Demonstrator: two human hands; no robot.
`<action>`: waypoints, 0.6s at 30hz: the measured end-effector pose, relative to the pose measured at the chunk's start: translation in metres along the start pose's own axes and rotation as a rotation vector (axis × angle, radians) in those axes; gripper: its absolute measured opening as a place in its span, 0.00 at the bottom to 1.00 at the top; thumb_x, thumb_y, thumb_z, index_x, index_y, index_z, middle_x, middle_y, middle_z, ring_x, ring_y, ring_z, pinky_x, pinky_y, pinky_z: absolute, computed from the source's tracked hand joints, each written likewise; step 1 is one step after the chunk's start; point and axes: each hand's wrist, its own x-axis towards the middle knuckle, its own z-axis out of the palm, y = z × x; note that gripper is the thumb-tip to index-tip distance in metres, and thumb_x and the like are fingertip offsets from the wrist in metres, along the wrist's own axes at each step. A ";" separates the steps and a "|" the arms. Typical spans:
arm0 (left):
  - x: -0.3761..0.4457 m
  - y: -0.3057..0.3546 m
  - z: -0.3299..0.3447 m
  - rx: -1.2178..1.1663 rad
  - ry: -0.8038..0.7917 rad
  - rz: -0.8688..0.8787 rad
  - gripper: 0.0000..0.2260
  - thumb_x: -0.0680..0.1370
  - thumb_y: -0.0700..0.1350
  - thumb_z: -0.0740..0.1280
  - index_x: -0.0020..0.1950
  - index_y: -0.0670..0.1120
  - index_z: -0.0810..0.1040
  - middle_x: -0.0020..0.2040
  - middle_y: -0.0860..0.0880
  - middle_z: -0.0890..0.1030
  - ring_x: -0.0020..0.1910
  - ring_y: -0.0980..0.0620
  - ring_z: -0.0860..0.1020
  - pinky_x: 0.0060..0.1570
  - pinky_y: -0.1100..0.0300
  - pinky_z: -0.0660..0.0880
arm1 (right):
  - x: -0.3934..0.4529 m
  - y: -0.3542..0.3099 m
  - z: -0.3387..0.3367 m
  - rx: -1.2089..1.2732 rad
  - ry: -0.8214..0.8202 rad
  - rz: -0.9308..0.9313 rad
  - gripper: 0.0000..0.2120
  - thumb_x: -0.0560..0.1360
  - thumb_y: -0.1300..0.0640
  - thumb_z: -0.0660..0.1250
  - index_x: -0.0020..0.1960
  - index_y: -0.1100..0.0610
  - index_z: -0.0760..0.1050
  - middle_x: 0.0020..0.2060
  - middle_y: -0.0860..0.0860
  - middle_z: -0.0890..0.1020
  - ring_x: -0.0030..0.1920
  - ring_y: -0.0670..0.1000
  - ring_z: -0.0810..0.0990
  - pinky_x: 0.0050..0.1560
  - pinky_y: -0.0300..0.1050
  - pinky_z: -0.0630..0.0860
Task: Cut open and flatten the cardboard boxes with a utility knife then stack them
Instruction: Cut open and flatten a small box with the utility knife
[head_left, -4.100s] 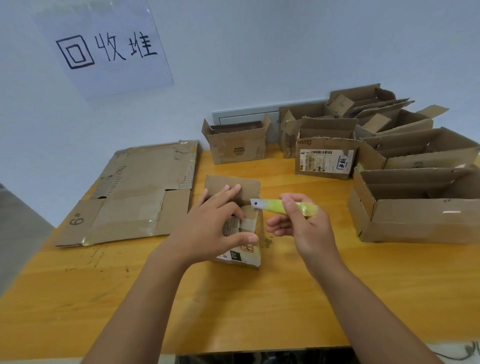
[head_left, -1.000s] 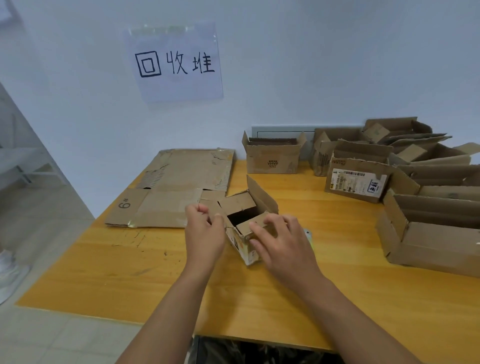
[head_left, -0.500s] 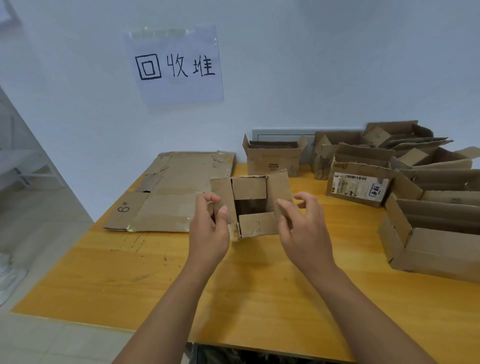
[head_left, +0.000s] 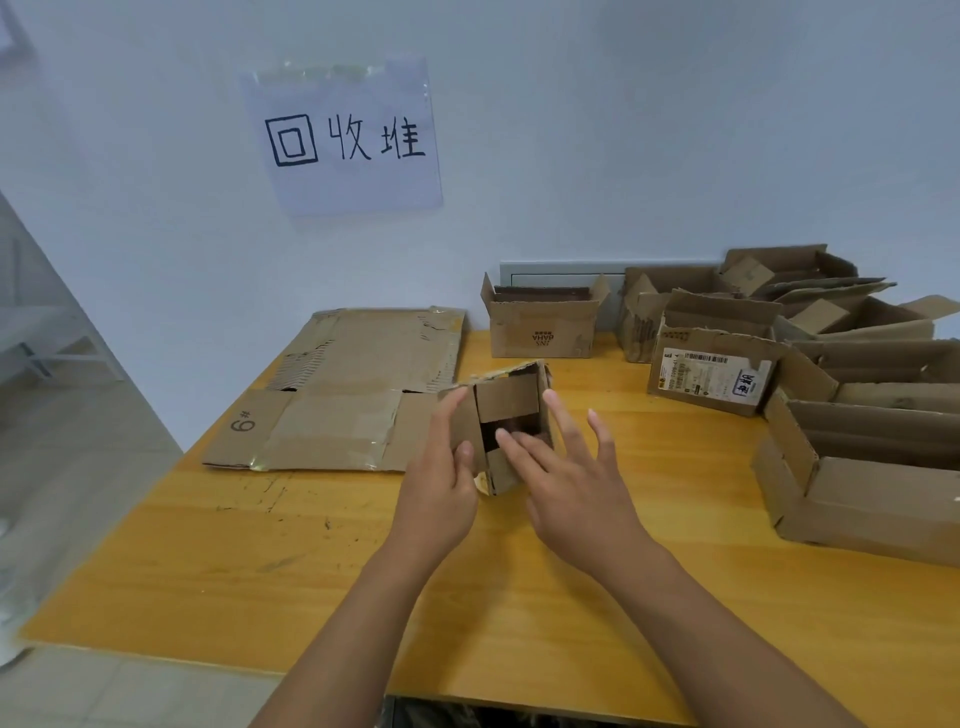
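Right-hand fingers straight and spread, tips pressing into the open near face of the small cardboard box; nothing clasped. Left hand pinches the box's left wall, thumb on the near side, fingers behind. Box held just above the wooden table, centre of scene, open end toward the person, flaps loose. Flattened cardboard stack lies left and slightly far of the box, close by; left hand is nearer it. Judgement: box is not yet collapsed; flattening comes first, then a short carry left. Utility knife not visible.
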 end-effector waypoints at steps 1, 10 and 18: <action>0.000 0.001 0.000 0.015 -0.015 0.000 0.25 0.82 0.36 0.58 0.74 0.58 0.61 0.60 0.66 0.70 0.52 0.57 0.76 0.46 0.66 0.77 | 0.001 -0.001 0.001 -0.001 0.003 0.012 0.30 0.69 0.57 0.72 0.72 0.53 0.72 0.60 0.49 0.81 0.77 0.60 0.58 0.71 0.66 0.53; 0.005 0.004 0.001 0.165 -0.037 -0.003 0.29 0.82 0.36 0.58 0.80 0.56 0.55 0.66 0.52 0.68 0.51 0.73 0.63 0.46 0.86 0.58 | -0.016 0.012 0.001 0.145 0.112 0.019 0.06 0.68 0.60 0.73 0.43 0.53 0.78 0.55 0.52 0.74 0.70 0.61 0.64 0.65 0.61 0.66; 0.001 -0.001 0.003 0.232 -0.058 0.048 0.34 0.81 0.35 0.57 0.74 0.68 0.50 0.56 0.52 0.66 0.50 0.71 0.66 0.40 0.76 0.66 | -0.004 0.027 -0.015 0.613 0.149 0.526 0.25 0.75 0.58 0.71 0.69 0.56 0.68 0.62 0.52 0.67 0.47 0.52 0.77 0.40 0.42 0.77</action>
